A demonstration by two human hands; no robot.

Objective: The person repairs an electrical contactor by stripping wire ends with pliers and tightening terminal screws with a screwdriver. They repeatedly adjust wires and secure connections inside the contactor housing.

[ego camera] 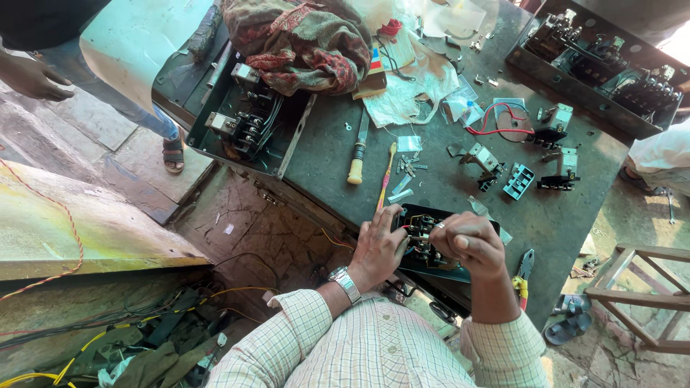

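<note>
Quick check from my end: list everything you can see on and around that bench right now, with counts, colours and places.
Small black electrical unit with red wires: one, bench near edge, under both hands.
Dark metal workbench: one, grey-green.
Wooden-handled screwdriver: one, bench middle-left.
Slim yellow-and-pink tool: one, beside the screwdriver.
Pliers with yellow-wrapped handles: one, near bench edge, by right forearm.
Open dark metal box with black contactors: one, bench left.
Red patterned cloth: one, far left.
Red wire loop: one, bench right.
Pale blue terminal block: one, right.
Long tray of contactors: one, far right.
Wooden stool: one, floor right.
Left hand: wristwatch, on the unit.
Right hand: on the unit.
</note>
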